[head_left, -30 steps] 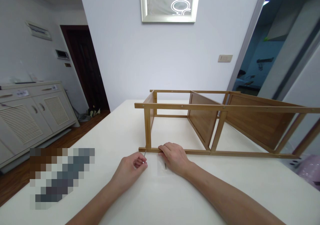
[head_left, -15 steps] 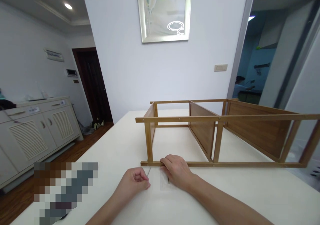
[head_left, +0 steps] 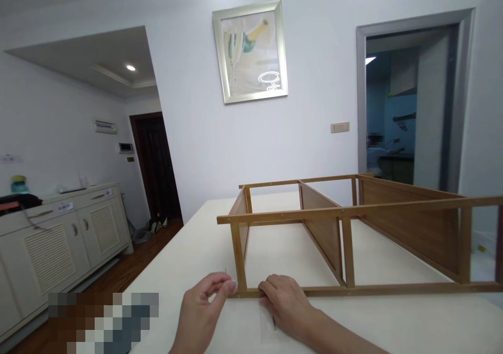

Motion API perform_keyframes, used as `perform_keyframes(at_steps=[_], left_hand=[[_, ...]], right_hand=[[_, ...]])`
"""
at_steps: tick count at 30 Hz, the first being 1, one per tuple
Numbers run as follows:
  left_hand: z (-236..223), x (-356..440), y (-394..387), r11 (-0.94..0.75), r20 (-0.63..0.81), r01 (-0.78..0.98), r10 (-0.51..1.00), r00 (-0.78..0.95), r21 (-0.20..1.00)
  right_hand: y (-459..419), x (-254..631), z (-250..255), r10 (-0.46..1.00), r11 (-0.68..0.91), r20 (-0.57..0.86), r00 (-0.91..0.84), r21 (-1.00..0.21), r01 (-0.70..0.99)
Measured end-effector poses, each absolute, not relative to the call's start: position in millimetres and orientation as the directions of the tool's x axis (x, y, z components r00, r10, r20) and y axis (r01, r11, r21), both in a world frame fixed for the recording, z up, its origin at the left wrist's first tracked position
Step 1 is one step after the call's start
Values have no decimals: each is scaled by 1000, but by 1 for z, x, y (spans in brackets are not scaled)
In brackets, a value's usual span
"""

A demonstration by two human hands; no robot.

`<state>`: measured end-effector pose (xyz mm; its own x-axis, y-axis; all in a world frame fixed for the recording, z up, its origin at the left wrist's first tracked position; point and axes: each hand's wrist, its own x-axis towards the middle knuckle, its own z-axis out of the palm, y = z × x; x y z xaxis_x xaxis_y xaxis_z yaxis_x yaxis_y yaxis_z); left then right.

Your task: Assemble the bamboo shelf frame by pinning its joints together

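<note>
A brown wooden shelf frame (head_left: 341, 239) lies on its side on the white table (head_left: 188, 270). My left hand (head_left: 208, 301) is at the near left end of its lower rail. Thumb and forefinger pinch a thin metal rod (head_left: 226, 272), most of which my fingers hide. My right hand (head_left: 288, 304) grips the same lower rail (head_left: 326, 291) a little farther right, fingers curled over it. Partly beneath that hand lies a clear plastic bag (head_left: 268, 317), with a small dark, thin piece (head_left: 274, 323) showing at it.
Slatted shelf panels (head_left: 408, 228) stand upright within the frame, which runs off the right edge. A blurred-out object (head_left: 126, 328) sits at the table's left edge. Beyond are a white cabinet (head_left: 66, 233), a framed picture (head_left: 251, 55) and a doorway with a person (head_left: 379, 152) inside.
My left hand has moved up to the rail's end with the thin rod. My right hand stays on the rail. The camera view has tilted upward.
</note>
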<state>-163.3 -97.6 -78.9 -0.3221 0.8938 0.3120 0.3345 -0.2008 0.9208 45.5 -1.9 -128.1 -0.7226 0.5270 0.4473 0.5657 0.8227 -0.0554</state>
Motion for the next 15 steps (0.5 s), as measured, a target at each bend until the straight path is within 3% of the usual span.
perform_keyframes(at_steps=[4, 8, 10, 15], left_hand=[[-36, -159, -98, -237, 498, 543, 768, -403, 806], [3, -156, -90, -320, 769, 746, 511, -383, 585], [15, -156, -80, -365, 818, 752, 423, -391, 549], [22, -161, -50, -424, 834, 724, 365, -414, 545]], right_hand=[[-2, 46, -128, 536, 820, 444, -718, -69, 569], [-3, 46, -128, 555, 812, 424, -716, -88, 578], [-3, 46, -128, 569, 807, 398, -719, -103, 581], [0, 47, -131, 579, 806, 370, -726, -127, 578]])
